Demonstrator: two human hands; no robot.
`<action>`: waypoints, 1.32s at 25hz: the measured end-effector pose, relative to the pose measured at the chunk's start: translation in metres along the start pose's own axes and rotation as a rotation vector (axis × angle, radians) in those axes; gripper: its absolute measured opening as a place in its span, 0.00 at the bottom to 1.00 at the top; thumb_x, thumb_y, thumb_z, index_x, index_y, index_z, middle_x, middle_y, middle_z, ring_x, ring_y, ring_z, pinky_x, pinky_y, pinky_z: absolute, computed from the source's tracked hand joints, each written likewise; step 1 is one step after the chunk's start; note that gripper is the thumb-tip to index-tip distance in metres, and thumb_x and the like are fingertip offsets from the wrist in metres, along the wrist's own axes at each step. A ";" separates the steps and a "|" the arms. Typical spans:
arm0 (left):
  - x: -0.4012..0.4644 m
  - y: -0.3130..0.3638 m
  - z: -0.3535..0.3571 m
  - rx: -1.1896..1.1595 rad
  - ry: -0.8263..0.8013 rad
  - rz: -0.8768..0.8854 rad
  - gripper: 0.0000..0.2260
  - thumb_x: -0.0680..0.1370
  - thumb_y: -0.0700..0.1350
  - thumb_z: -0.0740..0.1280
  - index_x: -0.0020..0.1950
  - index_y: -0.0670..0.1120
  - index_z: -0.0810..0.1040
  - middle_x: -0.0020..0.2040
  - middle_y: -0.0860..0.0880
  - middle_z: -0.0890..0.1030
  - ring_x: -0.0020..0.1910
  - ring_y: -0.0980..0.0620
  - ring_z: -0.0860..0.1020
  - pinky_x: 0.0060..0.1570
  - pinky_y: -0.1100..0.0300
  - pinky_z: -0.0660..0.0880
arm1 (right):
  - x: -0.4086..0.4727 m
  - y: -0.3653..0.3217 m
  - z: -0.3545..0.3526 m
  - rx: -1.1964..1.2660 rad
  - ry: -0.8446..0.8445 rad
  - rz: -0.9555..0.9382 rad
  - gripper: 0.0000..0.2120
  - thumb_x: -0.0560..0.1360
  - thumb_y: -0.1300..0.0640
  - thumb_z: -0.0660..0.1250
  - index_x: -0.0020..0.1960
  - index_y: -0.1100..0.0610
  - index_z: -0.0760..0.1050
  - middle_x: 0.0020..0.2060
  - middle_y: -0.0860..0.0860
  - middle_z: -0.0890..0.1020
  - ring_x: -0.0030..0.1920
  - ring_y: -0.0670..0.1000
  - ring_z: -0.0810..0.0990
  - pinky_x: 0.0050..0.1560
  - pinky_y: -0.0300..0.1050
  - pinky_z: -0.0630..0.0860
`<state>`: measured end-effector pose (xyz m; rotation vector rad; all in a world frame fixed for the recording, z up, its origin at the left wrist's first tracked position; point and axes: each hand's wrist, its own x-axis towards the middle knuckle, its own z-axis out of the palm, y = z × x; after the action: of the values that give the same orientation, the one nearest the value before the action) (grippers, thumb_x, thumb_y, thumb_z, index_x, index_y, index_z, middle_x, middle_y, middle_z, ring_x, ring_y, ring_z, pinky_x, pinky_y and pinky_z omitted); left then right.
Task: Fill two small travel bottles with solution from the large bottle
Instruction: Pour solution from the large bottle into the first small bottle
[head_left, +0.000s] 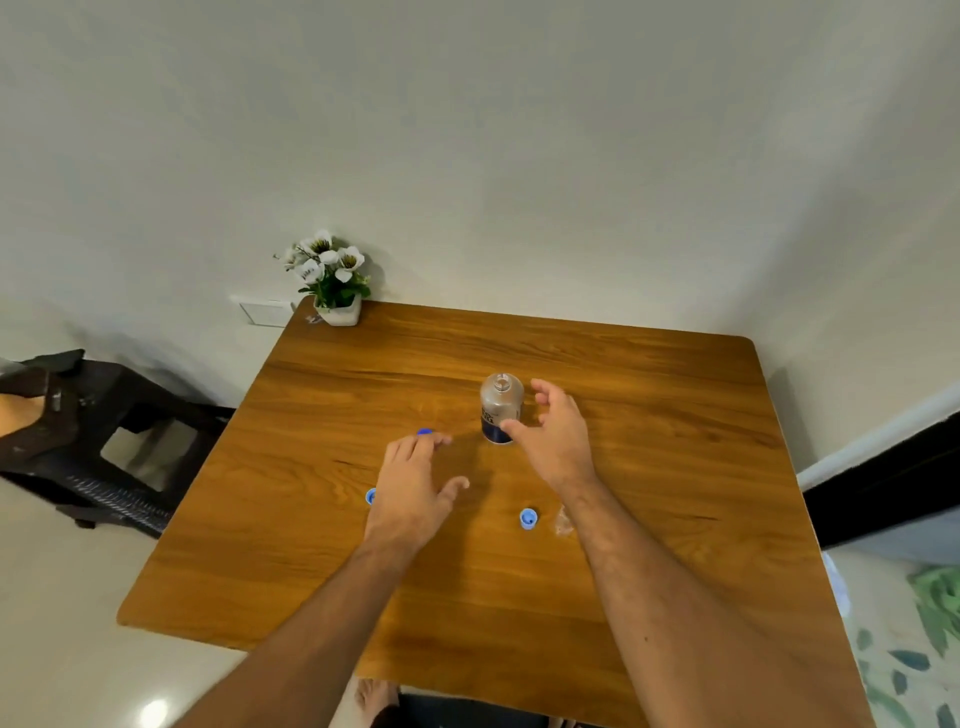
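The large bottle (500, 407) stands upright and uncapped in the middle of the wooden table (649, 441), clear with a dark blue label. My right hand (556, 441) is spread open just right of it, thumb near its base, fingers apart from it. My left hand (415, 493) lies flat over the table, its fingertips at a blue cap (425, 432). A small blue cap (528, 518) sits near my right forearm, beside a small clear travel bottle (563, 519). Another blue piece (370, 497) peeks out from under my left hand's edge.
A white pot of artificial flowers (332, 283) stands at the table's far left corner. A dark plastic stool (88, 431) is on the floor to the left. The walls close in behind and to the right of the table.
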<state>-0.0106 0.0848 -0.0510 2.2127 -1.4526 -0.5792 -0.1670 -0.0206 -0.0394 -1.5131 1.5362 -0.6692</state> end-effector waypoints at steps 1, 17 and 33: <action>0.002 -0.010 -0.002 -0.018 -0.046 -0.045 0.30 0.73 0.54 0.75 0.73 0.54 0.68 0.69 0.55 0.71 0.67 0.58 0.66 0.68 0.60 0.67 | 0.002 -0.003 0.007 0.014 -0.003 0.020 0.37 0.70 0.55 0.79 0.75 0.49 0.66 0.70 0.49 0.72 0.67 0.51 0.74 0.64 0.51 0.76; 0.037 -0.067 -0.005 0.080 -0.466 -0.011 0.31 0.75 0.49 0.75 0.76 0.57 0.67 0.72 0.52 0.74 0.71 0.51 0.71 0.71 0.52 0.69 | 0.020 -0.006 0.067 0.072 0.128 0.187 0.52 0.65 0.57 0.82 0.80 0.53 0.54 0.74 0.52 0.69 0.73 0.55 0.69 0.72 0.57 0.69; 0.036 -0.032 -0.035 -0.413 -0.108 -0.008 0.16 0.83 0.49 0.63 0.71 0.55 0.71 0.61 0.53 0.71 0.55 0.57 0.76 0.60 0.55 0.78 | 0.027 -0.016 0.047 0.082 0.038 -0.013 0.38 0.65 0.53 0.82 0.71 0.49 0.69 0.62 0.44 0.77 0.60 0.45 0.75 0.53 0.34 0.72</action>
<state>0.0460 0.0675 -0.0447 1.8873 -1.2398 -0.9225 -0.1161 -0.0400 -0.0537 -1.4581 1.5101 -0.7636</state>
